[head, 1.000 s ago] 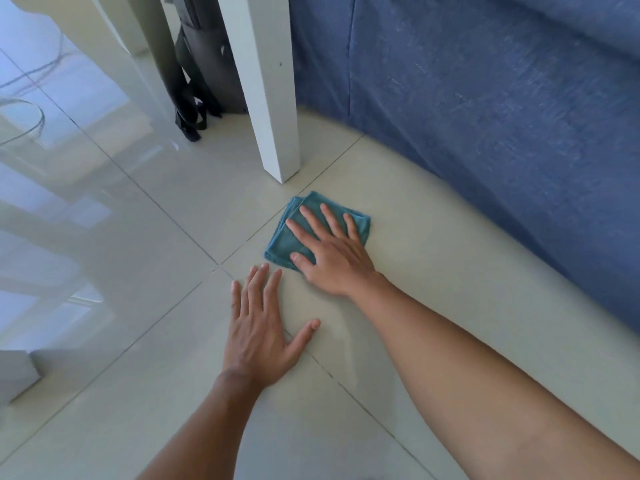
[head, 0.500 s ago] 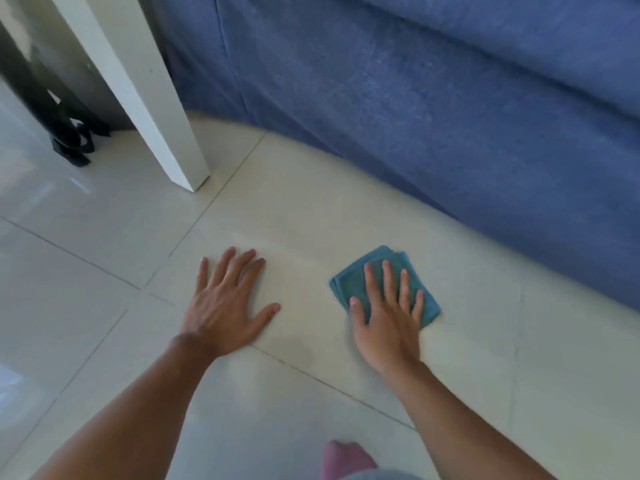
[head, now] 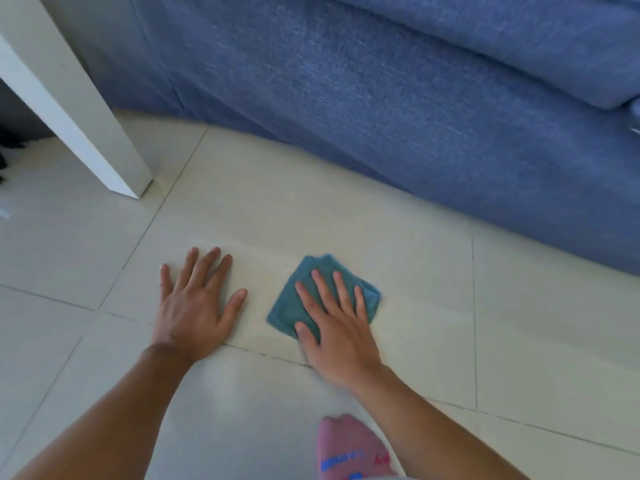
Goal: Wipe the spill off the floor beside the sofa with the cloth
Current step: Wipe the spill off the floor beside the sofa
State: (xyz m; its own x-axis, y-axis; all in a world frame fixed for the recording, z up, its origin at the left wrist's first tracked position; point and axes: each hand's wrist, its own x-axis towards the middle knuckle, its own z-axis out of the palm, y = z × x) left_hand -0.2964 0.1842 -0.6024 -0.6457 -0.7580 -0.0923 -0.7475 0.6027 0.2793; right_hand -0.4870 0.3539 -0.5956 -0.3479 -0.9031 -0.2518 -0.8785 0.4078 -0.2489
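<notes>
A folded teal cloth (head: pixel 292 301) lies flat on the pale tiled floor (head: pixel 433 306), a short way in front of the blue sofa (head: pixel 415 116). My right hand (head: pixel 337 332) presses down on the cloth with its fingers spread; the cloth's near right part is hidden under the palm. My left hand (head: pixel 194 306) rests flat on the bare tile just left of the cloth, fingers apart, holding nothing. I cannot make out a distinct spill on the tiles around the cloth.
A white table leg (head: pixel 69 98) stands on the floor at the upper left. The sofa base runs diagonally across the right side. A foot in a pink sock (head: pixel 349 448) sits at the bottom edge, between my forearms. Something dark (head: pixel 8 147) lies at the far left.
My right hand slid the cloth rightward from beside the table leg along the sofa, then back a little toward my left hand. The view shifted right and a pink-socked foot appeared.
</notes>
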